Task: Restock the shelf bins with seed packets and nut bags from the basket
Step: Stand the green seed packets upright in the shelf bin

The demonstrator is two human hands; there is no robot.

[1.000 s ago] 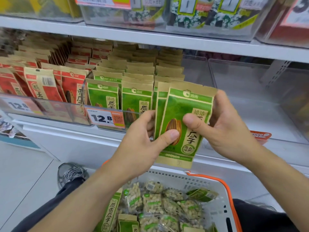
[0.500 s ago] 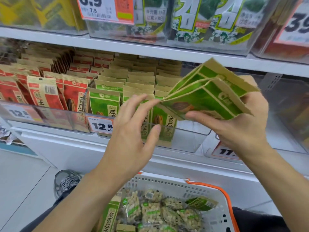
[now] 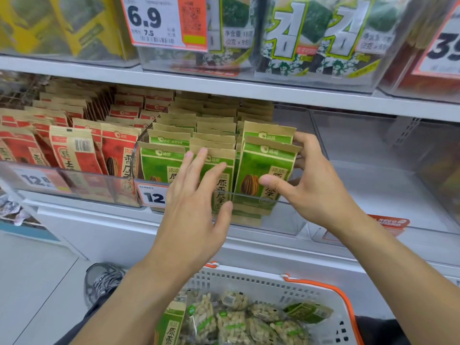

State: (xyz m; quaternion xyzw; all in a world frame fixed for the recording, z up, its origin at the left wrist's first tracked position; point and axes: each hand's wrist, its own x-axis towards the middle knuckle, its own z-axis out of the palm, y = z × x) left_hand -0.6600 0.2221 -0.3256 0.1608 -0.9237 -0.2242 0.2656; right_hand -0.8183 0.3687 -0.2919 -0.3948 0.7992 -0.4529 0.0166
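Shelf [image 3: 249, 88], white, carries a clear plastic bin [image 3: 281, 220]. Right hand [image 3: 316, 185] grips upright green kraft-paper seed packets [image 3: 263, 170], long axis vertical, fronts facing out. Left hand [image 3: 196, 195], beside them, fingers spread, holds nothing. Below: perforated basket [image 3: 249, 282].

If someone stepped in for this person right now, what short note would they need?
Right hand: grips green seed packets, setting them upright at the right end of the clear bin.
Left hand: open, fingers spread in front of the front packets, holding nothing.
Done: green bin nearly full; red packets fill the bin to its left.
Left: basket below holds nut bags and a few green packets. The bin on the right looks empty.
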